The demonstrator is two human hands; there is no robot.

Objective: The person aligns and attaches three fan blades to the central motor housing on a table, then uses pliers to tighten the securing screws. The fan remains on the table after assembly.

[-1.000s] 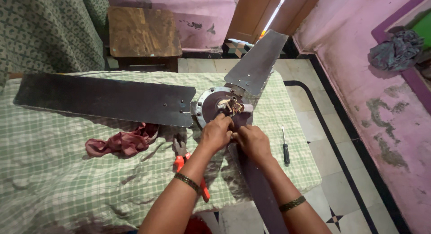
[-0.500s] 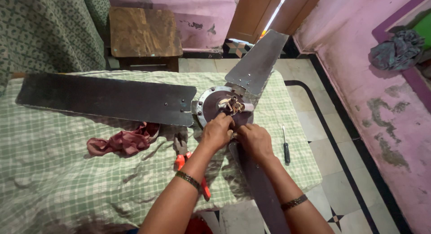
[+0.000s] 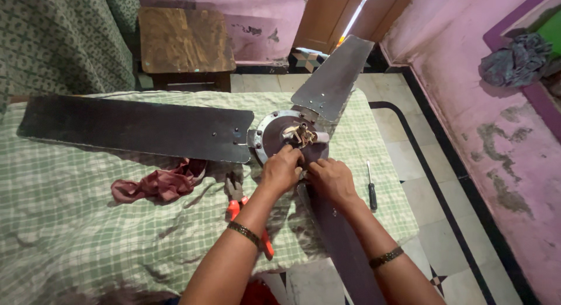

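A dark ceiling fan lies on a table covered with a green checked cloth (image 3: 70, 223). Its round motor hub (image 3: 279, 132) has exposed wires at the centre, and three blades reach out: a long one to the left (image 3: 134, 129), one to the far right (image 3: 333, 80), and one toward me (image 3: 342, 246). My left hand (image 3: 281, 170) and my right hand (image 3: 331, 179) sit together on the near rim of the hub, where the near blade joins it. The fingers of both are curled there; what they pinch is hidden.
A maroon rag (image 3: 160, 185) lies left of my hands. Red-handled pliers (image 3: 239, 208) rest under my left forearm. A black-handled screwdriver (image 3: 370, 189) lies at the table's right edge. A wooden stool (image 3: 186, 42) stands behind the table. A pink wall (image 3: 497, 123) runs along the right.
The view has shifted slightly. Both hands stay at the same spot on the hub's rim, with only small finger movement.
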